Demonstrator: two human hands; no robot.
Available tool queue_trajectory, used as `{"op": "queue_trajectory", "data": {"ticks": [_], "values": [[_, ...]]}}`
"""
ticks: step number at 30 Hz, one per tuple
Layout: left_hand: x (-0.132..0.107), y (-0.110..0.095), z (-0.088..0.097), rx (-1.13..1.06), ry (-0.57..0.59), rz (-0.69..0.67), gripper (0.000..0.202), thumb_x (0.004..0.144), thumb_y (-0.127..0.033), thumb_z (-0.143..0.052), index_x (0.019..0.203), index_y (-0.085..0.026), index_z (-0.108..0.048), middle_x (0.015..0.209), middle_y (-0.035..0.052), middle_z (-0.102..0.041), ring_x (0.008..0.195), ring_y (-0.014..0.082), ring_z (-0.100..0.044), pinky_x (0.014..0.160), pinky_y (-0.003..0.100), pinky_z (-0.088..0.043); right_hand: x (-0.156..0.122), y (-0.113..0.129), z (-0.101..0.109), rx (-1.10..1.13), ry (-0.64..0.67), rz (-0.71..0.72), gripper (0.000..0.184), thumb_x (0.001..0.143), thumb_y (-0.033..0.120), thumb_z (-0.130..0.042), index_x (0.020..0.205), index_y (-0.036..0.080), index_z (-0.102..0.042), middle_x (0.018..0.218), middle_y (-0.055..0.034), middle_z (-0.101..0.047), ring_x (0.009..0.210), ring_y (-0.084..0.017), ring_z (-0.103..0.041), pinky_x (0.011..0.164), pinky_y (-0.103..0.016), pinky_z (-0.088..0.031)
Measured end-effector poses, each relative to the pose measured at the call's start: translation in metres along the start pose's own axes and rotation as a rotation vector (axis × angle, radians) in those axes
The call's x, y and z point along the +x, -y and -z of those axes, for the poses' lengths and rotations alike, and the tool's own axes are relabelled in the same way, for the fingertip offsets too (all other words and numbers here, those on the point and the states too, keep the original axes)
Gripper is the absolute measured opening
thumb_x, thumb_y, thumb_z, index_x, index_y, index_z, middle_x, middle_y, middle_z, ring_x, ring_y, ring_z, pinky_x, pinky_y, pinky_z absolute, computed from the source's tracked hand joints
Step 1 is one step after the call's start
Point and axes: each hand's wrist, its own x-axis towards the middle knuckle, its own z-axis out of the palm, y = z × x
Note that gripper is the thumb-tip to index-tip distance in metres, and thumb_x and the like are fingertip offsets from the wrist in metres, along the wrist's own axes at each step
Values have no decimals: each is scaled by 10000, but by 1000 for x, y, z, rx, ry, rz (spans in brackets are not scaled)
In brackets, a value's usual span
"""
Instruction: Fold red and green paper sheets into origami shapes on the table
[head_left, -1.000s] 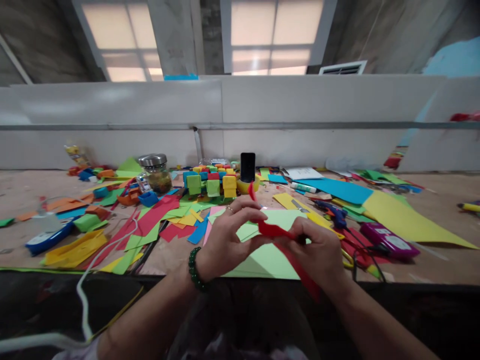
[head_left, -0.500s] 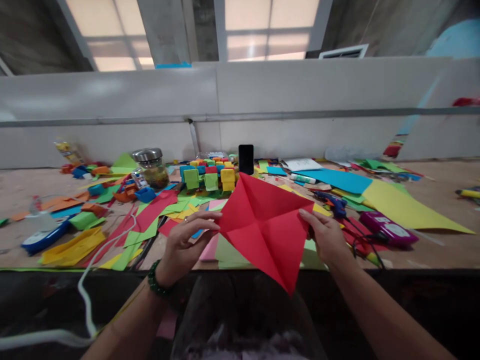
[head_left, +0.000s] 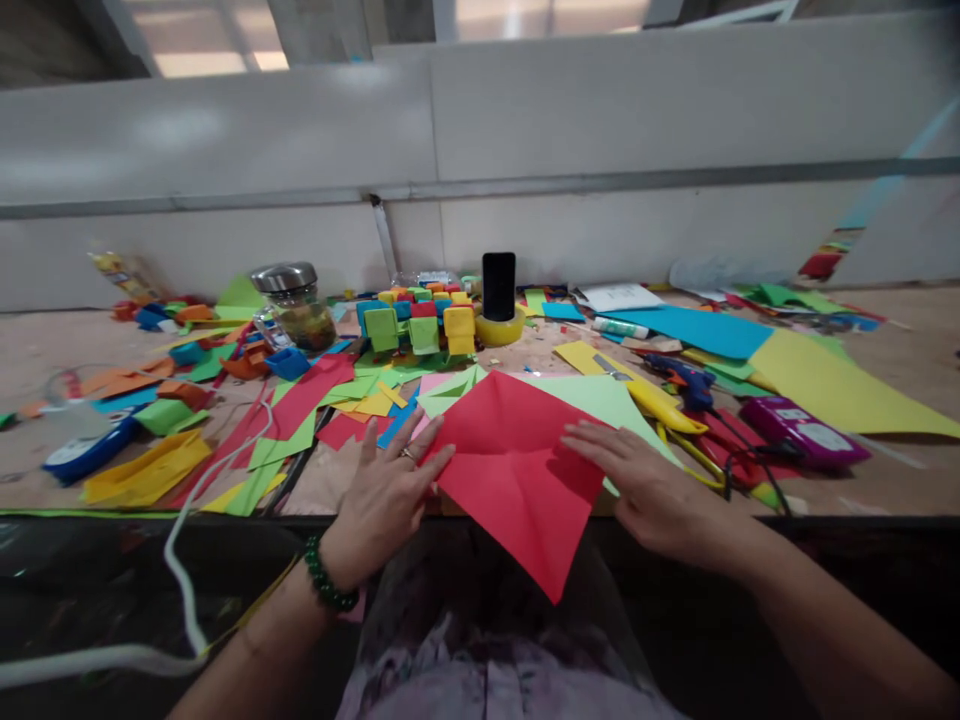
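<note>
A square sheet of red paper (head_left: 517, 470) with crossing creases lies in front of me, its near corner jutting past the table edge. My left hand (head_left: 386, 500) has its fingers spread, the fingertips at the sheet's left corner. Across from it, my right hand (head_left: 645, 490) lays its stretched fingers flat on the right corner; its thumb is hidden. Partly covered by the red sheet is pale green paper (head_left: 611, 400). A yellow-handled cutter (head_left: 645, 390) rests just beyond my right hand.
Folded paper chairs (head_left: 420, 325) stand at the back beside a phone (head_left: 499, 285) and a yellow tape roll (head_left: 501, 328). A glass jar (head_left: 296, 310) is at left. A glue gun (head_left: 682, 382) and purple device (head_left: 802, 435) sit right. A white cable (head_left: 180, 570) crosses the left edge.
The red sheet has come down from its raised, tilted position onto the table edge. My right hand has gone from pinching its corner to lying on top; my left fingers have spread.
</note>
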Motion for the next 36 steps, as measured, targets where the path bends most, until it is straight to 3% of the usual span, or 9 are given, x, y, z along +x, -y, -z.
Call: {"op": "queue_trajectory", "data": {"ticks": [7, 10, 14, 17, 19, 22, 26, 31, 36], "values": [[18, 1, 3, -273, 90, -10, 335, 819, -49, -482, 1008, -222, -697, 1023, 44, -725, 1007, 240, -625, 968, 470, -389, 12, 4, 3, 170, 86, 50, 383, 827, 108, -459, 1133, 193, -673, 1067, -107, -718, 979, -244, -657, 851, -390, -514], [22, 4, 7, -377, 97, 116, 218, 866, -126, -488, 907, -183, -695, 870, 49, -715, 839, 207, -635, 816, 364, -465, 19, -1, 12, 233, 99, -99, 299, 861, 205, -483, 1079, 204, -687, 965, -84, -736, 875, -237, -678, 758, -346, -516], [24, 2, 5, -299, 134, 332, 381, 906, -282, -531, 1265, -160, -569, 917, 80, -716, 818, 235, -654, 725, 347, -494, 32, -7, 10, 246, 143, -441, 430, 852, 434, -583, 1228, 226, -588, 763, -9, -714, 704, -202, -665, 621, -293, -484], [22, -7, -2, 3, 30, 328, 493, 901, -263, -544, 1383, -180, -477, 1174, 151, -659, 1079, 322, -602, 917, 481, -436, 38, -8, -2, 72, 204, -550, 535, 835, 478, -610, 1285, 198, -547, 743, -21, -700, 693, -225, -657, 571, -305, -469], [19, -18, -8, 96, -59, 199, 450, 932, -263, -497, 1380, -225, -486, 1391, 140, -526, 1283, 335, -463, 1060, 554, -290, 38, -3, -11, -106, 91, -473, 509, 846, 421, -615, 1277, 156, -567, 876, -92, -712, 821, -269, -658, 664, -353, -503], [16, -36, -18, 34, -25, -57, 504, 966, -480, -402, 1395, -224, -472, 1480, 98, -442, 1378, 293, -359, 1150, 544, -124, 35, 16, -22, -289, -125, -66, 340, 883, 205, -541, 1204, 142, -635, 1144, -168, -669, 1065, -301, -593, 914, -428, -463], [16, -50, -29, -30, 60, -111, 788, 873, -719, -315, 1400, -153, -468, 1436, 124, -493, 1364, 292, -388, 1171, 509, -97, 28, 39, -32, -248, -85, 373, 355, 847, 111, -509, 1166, 148, -662, 1205, -126, -670, 1126, -292, -573, 954, -452, -446], [-2, -34, -29, 9, 39, -64, 765, 863, -716, -352, 1390, -179, -490, 1435, 117, -493, 1348, 305, -415, 1176, 527, -46, 9, 26, -27, -284, -103, 323, 340, 839, 77, -486, 1111, 93, -689, 1104, -124, -715, 1015, -295, -612, 854, -437, -497], [-16, -22, -14, 80, 24, 142, 742, 876, -685, -368, 1305, -117, -576, 1352, 191, -560, 1330, 375, -422, 1151, 598, -50, -8, 10, -18, -322, -138, 246, 430, 803, -27, -405, 1087, 102, -700, 1083, -95, -726, 952, -245, -610, 801, -372, -514]]}}
